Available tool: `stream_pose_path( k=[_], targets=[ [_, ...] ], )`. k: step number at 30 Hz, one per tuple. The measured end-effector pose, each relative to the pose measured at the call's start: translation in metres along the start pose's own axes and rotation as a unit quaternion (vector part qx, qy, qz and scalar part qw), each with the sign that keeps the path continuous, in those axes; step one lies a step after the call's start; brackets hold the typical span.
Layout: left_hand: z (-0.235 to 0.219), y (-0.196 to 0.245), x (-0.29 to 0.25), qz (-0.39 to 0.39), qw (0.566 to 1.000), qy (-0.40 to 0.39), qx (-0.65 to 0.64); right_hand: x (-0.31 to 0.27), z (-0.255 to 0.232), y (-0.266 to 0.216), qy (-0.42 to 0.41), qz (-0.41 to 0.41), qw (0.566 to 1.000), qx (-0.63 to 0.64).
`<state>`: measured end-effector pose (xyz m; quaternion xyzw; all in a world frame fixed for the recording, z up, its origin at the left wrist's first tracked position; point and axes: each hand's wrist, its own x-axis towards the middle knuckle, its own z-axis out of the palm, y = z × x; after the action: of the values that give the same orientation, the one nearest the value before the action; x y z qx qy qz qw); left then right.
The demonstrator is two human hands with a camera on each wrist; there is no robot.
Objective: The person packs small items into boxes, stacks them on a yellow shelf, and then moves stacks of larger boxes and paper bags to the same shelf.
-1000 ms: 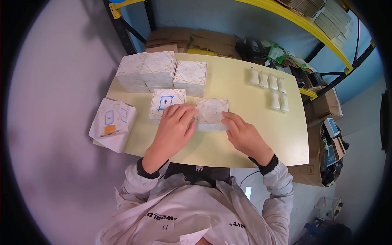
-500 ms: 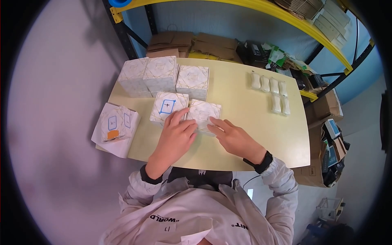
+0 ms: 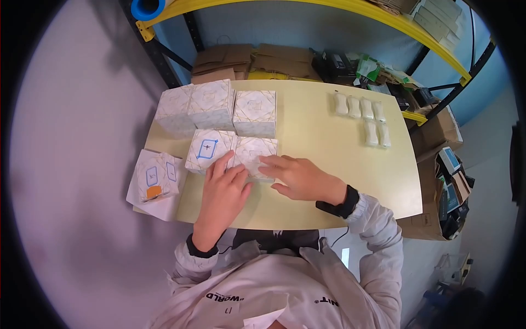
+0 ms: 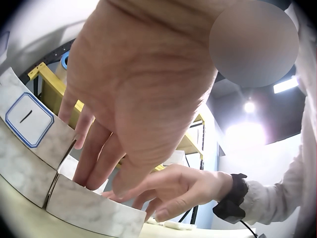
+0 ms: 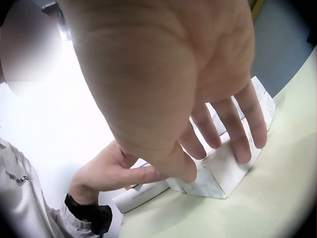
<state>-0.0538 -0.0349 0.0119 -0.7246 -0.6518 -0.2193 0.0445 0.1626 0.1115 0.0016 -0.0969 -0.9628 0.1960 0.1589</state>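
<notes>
Two marbled white boxes stand side by side near the middle of the table: a labelled box [image 3: 208, 151] with a blue-framed mark, and a plain-topped box [image 3: 257, 147] to its right. The left hand [image 3: 223, 194] rests its fingertips at the near edges where the two boxes meet. On the plain box's top and right side lie the fingers of the right hand [image 3: 307, 178], fairly straight. In the left wrist view a box side [image 4: 94, 210] and a label [image 4: 29, 119] marked with one stroke show beneath the left hand.
Behind stand more marbled boxes [image 3: 255, 107]. At the left edge another labelled box [image 3: 156, 175] lies on white wrapping. Several white packets [image 3: 371, 133] sit at the table's right. A yellow shelf beam [image 3: 350, 10] crosses above the far edge; a filled carton [image 3: 433, 216] is beyond the right edge.
The plain box has moved left under both hands, up against the labelled box, which also sits slightly further left. The right hand has shifted left with it and turned more sideways.
</notes>
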Motion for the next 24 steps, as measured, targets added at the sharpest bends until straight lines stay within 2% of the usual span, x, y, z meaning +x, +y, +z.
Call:
stream_pose_path(
  k=[4, 6, 9, 10, 12, 16, 17, 19, 24],
  targets=[
    [-0.005, 0.000, 0.002, -0.004, 1.000, -0.018, -0.007, 0.029, -0.021, 0.011, 0.024, 0.052, 0.998, 0.018],
    [-0.008, 0.000, 0.005, 0.000, 1.000, -0.016, -0.007, 0.045, -0.035, 0.017, 0.104, 0.140, 0.984, 0.045],
    [-0.007, 0.000, 0.007, 0.002, 1.000, 0.006, -0.017, 0.064, -0.043, 0.036, 0.146, 0.179, 0.968, 0.094],
    [-0.006, 0.000, 0.008, 0.000, 0.999, 0.023, -0.025, 0.069, -0.041, 0.044, 0.146, 0.180, 0.968, 0.093],
    [-0.004, 0.001, 0.010, 0.006, 0.998, 0.014, -0.054, 0.076, -0.034, 0.062, 0.213, 0.142, 0.967, -0.019],
    [0.005, 0.014, 0.013, 0.037, 0.988, -0.023, -0.151, 0.090, -0.037, 0.086, 0.174, 0.174, 0.969, -0.023],
    [0.010, 0.017, 0.013, 0.037, 0.988, -0.020, -0.151, 0.093, -0.036, 0.097, 0.153, 0.173, 0.973, 0.001],
    [0.019, 0.023, 0.014, 0.098, 0.986, -0.050, -0.125, 0.096, -0.033, 0.109, 0.130, 0.170, 0.977, 0.022],
    [0.024, 0.031, 0.017, 0.126, 0.985, -0.087, -0.075, 0.101, -0.031, 0.119, 0.074, 0.200, 0.970, 0.120]
  ],
)
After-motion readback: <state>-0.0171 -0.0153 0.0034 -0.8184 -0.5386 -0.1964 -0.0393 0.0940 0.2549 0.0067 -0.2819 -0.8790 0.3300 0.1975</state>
